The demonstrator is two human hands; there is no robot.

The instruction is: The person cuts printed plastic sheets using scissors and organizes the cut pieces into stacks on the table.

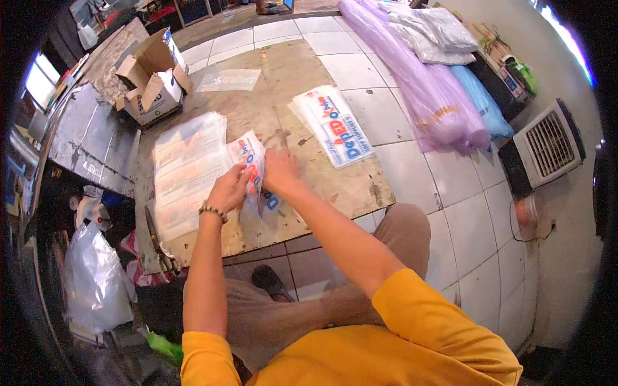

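My left hand (232,188), with a beaded bracelet at its wrist, pinches a clear plastic sheet (248,147) printed in red and blue. The sheet stands raised and bent between my hands. Against its right side is my right hand (282,170), its fingers curled and closed at the sheet's edge, partly blurred. Another printed piece (271,201) lies below my hands on the wooden board. To the left spreads a stack of translucent printed sheets (187,174). A fanned pile of similar printed plastic sheets (338,128) rests on the right.
The worn wooden board (347,186) lies over white floor tiles. Scissors (164,254) sit at its left edge. An opened cardboard box (154,83) and a single clear sheet (228,80) are at the far side. Purple plastic rolls (438,109) and a vented appliance (547,145) are on the right.
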